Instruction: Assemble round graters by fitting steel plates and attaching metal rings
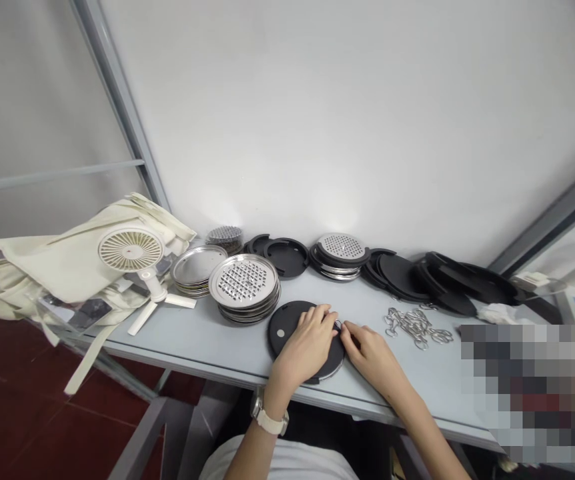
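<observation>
A black round plate [292,327] with a pale round spot lies on the table near its front edge. My left hand [312,337] is over the plate with fingers bent, holding it down, fingertips at its right rim. At that rim a small wire hook [338,325] shows. My right hand [367,350] pinches the hook between thumb and index finger; part of it is hidden by the fingers. To the right is a pile of silver wire hooks [416,327]. Left of the plate stands a stack of round metal graters [244,283].
Behind are flat metal discs [200,265], a perforated disc stack [342,247], black rings [287,257] and overlapping black plates [407,277]. A white fan [131,250] and a cream bag [75,257] occupy the left end. The white wall [342,120] bounds the back.
</observation>
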### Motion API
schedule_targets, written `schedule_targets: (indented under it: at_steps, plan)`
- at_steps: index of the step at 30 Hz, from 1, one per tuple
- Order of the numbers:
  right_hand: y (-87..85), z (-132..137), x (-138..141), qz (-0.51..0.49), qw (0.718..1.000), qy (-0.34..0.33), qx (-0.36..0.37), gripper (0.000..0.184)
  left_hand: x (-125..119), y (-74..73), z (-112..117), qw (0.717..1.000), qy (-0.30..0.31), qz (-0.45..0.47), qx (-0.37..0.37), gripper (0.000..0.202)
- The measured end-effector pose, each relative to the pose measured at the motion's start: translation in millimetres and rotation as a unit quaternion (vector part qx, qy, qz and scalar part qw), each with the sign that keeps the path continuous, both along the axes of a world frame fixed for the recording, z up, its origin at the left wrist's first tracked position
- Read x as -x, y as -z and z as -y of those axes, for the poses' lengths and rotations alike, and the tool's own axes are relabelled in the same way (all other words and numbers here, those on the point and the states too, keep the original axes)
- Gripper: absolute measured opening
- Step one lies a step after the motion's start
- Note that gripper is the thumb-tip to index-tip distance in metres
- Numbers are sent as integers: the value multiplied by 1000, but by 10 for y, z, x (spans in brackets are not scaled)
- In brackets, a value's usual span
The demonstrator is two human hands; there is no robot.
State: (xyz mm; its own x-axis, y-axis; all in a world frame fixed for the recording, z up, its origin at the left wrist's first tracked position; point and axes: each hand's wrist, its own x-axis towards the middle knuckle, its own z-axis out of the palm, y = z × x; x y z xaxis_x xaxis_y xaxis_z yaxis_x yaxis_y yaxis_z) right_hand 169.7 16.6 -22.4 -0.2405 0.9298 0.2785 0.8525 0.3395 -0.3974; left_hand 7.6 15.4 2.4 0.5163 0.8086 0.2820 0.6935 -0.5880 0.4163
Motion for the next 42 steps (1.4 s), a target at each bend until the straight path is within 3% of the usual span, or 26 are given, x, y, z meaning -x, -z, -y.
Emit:
schedule_targets:
  at_steps: [13,18,24,42]
  plan:
    - [-12,3,-7,-11,1000,-4,4,33,-5,2,-7,1000,4,15,9,27]
    - [9,0,-15,-11,1000,-1,8,32,6,14,-6,999,-6,40,19,36]
    - [21,-5,-20,-18,1000,-10,11,31,19,10,-9,998,2,51,21,23]
    - [24,-3,-19,-27,1000,-2,8,33,-6,-13,-10,999,3,41,18,23]
